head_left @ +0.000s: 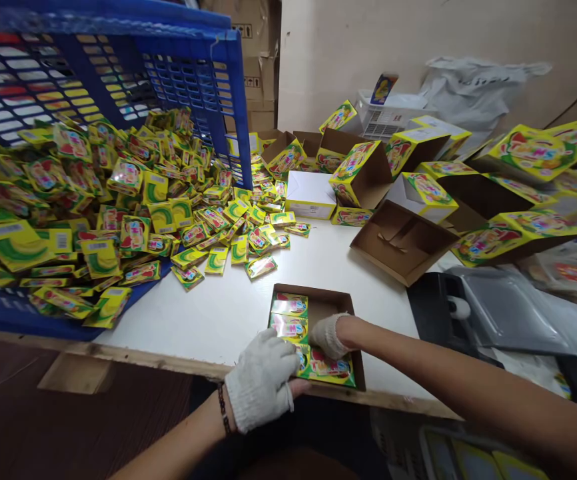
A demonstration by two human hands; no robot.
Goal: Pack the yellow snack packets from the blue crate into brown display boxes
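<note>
An open cardboard carton (359, 373) lies near the table's front edge, with brown inner walls. Small yellow-green printed boxes (290, 305) fill its left column, and another printed box (331, 365) lies at its near right. My left hand (263, 380), in a white knit glove, grips the carton's near left corner, fingers over the left side and bare thumb along the front. Inside the carton, my gloved right hand (327, 335) reaches down with bent fingers beside the left column, just above the near right box. Its fingertips and anything in them are hidden.
A blue plastic crate (241, 100) lies tipped at the left, small printed boxes spilling onto the white table (208, 320). Several larger printed cartons (361, 173) are piled at the back and right. An open brown carton (403, 243) and a black device (433, 307) are at right.
</note>
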